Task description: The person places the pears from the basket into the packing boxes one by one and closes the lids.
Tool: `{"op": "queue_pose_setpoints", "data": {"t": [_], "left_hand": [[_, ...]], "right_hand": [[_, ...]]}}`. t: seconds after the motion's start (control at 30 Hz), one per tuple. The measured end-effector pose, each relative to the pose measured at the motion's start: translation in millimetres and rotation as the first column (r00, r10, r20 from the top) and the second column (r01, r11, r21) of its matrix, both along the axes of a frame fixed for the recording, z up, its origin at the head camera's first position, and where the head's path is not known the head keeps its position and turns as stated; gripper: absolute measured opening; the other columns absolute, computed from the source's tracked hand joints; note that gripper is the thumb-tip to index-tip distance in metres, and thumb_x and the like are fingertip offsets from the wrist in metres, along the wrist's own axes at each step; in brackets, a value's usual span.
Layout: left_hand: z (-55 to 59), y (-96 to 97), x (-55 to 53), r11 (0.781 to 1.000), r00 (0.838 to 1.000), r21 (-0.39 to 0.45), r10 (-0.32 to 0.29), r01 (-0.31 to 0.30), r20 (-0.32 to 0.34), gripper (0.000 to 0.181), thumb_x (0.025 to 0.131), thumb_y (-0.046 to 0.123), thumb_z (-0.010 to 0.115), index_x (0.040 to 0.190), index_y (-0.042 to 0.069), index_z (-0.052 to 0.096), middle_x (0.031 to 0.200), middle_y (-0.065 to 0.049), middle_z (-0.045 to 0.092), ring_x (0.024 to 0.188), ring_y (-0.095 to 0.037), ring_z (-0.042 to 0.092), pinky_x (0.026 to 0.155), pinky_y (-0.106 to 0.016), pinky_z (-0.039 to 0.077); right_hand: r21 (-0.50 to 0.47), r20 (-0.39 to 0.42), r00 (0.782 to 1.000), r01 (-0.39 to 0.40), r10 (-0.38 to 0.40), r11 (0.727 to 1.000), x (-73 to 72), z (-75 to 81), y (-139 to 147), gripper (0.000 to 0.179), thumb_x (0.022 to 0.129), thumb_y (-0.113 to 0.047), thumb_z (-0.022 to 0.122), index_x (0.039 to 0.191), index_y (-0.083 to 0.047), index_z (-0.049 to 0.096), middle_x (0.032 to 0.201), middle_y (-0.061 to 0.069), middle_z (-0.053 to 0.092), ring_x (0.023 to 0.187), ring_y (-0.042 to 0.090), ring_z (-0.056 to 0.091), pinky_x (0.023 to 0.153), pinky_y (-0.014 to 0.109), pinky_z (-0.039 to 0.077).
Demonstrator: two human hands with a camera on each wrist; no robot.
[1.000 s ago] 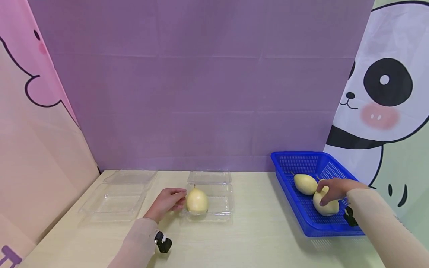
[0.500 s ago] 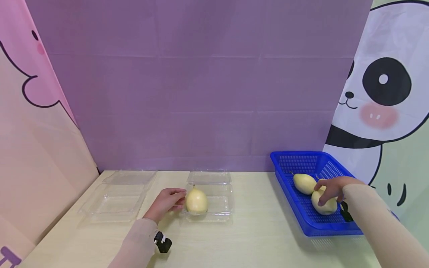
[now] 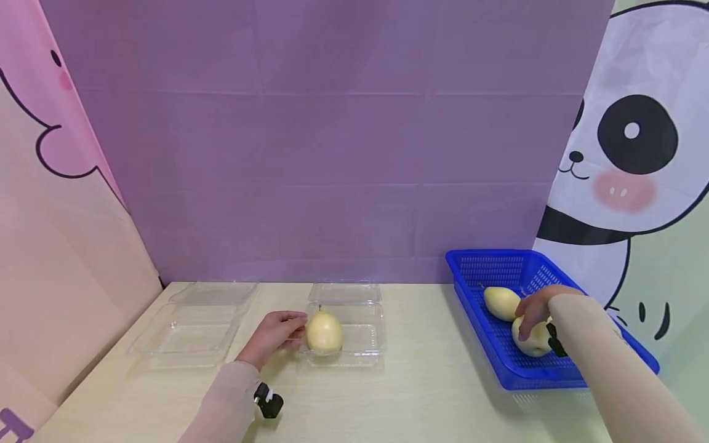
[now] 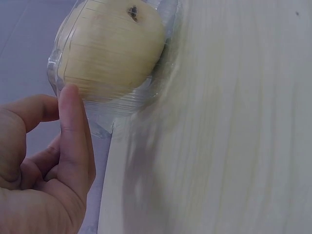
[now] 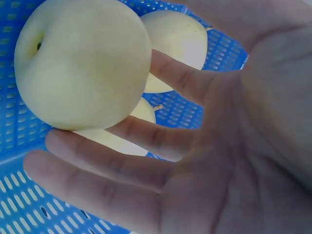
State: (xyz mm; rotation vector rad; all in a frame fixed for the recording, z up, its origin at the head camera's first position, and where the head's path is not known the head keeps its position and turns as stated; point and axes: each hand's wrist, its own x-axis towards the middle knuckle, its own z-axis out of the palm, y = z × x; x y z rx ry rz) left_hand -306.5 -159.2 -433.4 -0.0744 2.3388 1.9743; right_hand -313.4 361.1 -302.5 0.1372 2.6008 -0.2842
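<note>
A yellow pear (image 3: 324,333) stands in the left part of an open clear plastic box (image 3: 364,337). My left hand (image 3: 272,337) pinches that box's left edge between thumb and fingertips, as the left wrist view shows. On the right, my right hand (image 3: 541,306) reaches down into a blue basket (image 3: 480,338). Its fingers lie around the front pear (image 5: 83,63), thumb on the far side; the thumb's tip is out of frame in the right wrist view. Two more pears, one by the back (image 5: 178,41) and one lower (image 5: 117,141), lie behind the fingers.
A second open clear box (image 3: 191,335) lies to the left on the pale wooden table (image 3: 410,394). A purple cloth (image 3: 343,154) hangs behind the table, with cartoon-printed cloths at both sides. Black cameras sit on both wrists.
My right hand has turned and moved a little left over the front pear, which has shifted slightly with it. My left hand and the pear in the box have stayed in place.
</note>
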Motion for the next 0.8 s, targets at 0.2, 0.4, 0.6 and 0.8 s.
{"op": "queue_pose_setpoints", "data": {"t": [0.2,0.4,0.6,0.8], "left_hand": [[0.0,-0.3,0.3,1.000,1.000,0.004,-0.002,0.002,-0.003,0.033,0.101,0.009,0.059,0.126,-0.011,0.060,0.094,-0.011,0.066,0.076,-0.013,0.063,0.066,-0.023,0.057],[-0.6,-0.7,0.2,1.000,1.000,-0.004,-0.002,0.002,0.001,0.033,0.101,0.010,0.059,0.128,-0.010,0.060,0.096,-0.012,0.066,0.077,-0.013,0.063,0.067,-0.024,0.058],[0.6,-0.3,0.7,1.000,1.000,-0.009,-0.005,0.005,-0.002,0.035,0.101,0.012,0.060,0.128,-0.011,0.060,0.096,-0.012,0.066,0.078,-0.014,0.063,0.068,-0.026,0.059],[0.3,-0.2,0.3,1.000,1.000,-0.010,-0.006,0.006,-0.003,0.036,0.101,0.013,0.061,0.127,-0.011,0.060,0.097,-0.012,0.066,0.078,-0.014,0.064,0.069,-0.026,0.059]], "right_hand": [[0.013,0.032,0.998,-0.057,0.057,0.998,-4.6,-7.9,3,0.072,0.075,-0.048,0.083,0.132,-0.008,0.062,0.139,0.037,0.043,0.126,0.058,0.037,0.097,0.069,0.041],[-0.057,0.014,0.994,0.111,-0.110,0.992,-1.9,-17.4,8,0.088,0.067,-0.051,0.088,0.138,-0.007,0.058,0.135,0.040,0.041,0.118,0.055,0.043,0.089,0.063,0.049],[-0.043,0.023,0.997,0.073,-0.072,0.996,-4.1,-21.6,13,0.090,0.068,-0.055,0.086,0.139,-0.007,0.056,0.132,0.039,0.042,0.117,0.054,0.043,0.090,0.065,0.047],[-0.036,0.024,0.999,0.039,-0.038,0.999,-2.9,-19.6,14,0.091,0.071,-0.056,0.083,0.141,-0.006,0.054,0.137,0.041,0.037,0.122,0.058,0.036,0.094,0.069,0.043]]}}
